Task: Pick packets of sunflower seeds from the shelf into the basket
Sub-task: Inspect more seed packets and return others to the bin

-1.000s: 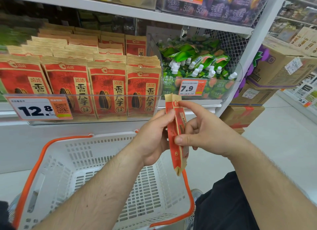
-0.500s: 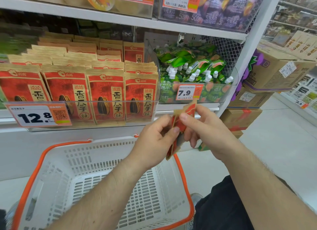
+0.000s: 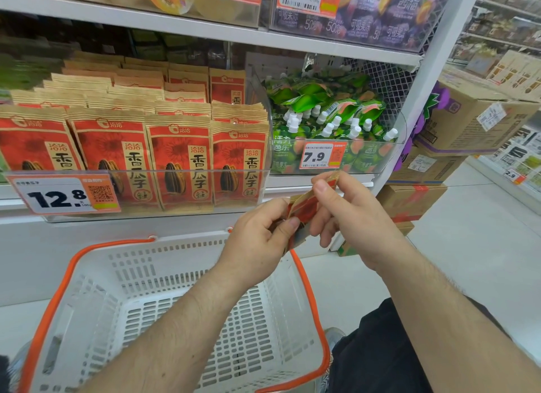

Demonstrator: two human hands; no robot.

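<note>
Got both hands on one seed packet (image 3: 304,209) here: left hand (image 3: 257,240) pinching its lower end, right hand (image 3: 348,217) pinching the top, just above the basket's (image 3: 164,258) far right corner. More packets (image 3: 178,161) line the shelf's (image 3: 322,181) front edge.

Both my hands hold one seed packet above the basket.

My left hand (image 3: 260,234) and right hand (image 3: 351,217) pinch a red and tan packet (image 3: 304,208) between them, tilted, its upper corner under my right fingertips (image 3: 320,186). Below my hands sits the white basket (image 3: 164,278) with its orange rim, nothing visible inside. Beyond my left hand, rows of matching seed packets (image 3: 178,161) stand upright on the shelf (image 3: 292,184) behind a clear front carrying a 12.8 price tag (image 3: 63,195). Beyond my right hand, green spouted pouches (image 3: 330,111) fill a clear bin tagged 7.9. Cardboard boxes (image 3: 468,120) are stacked off to my right.
</note>
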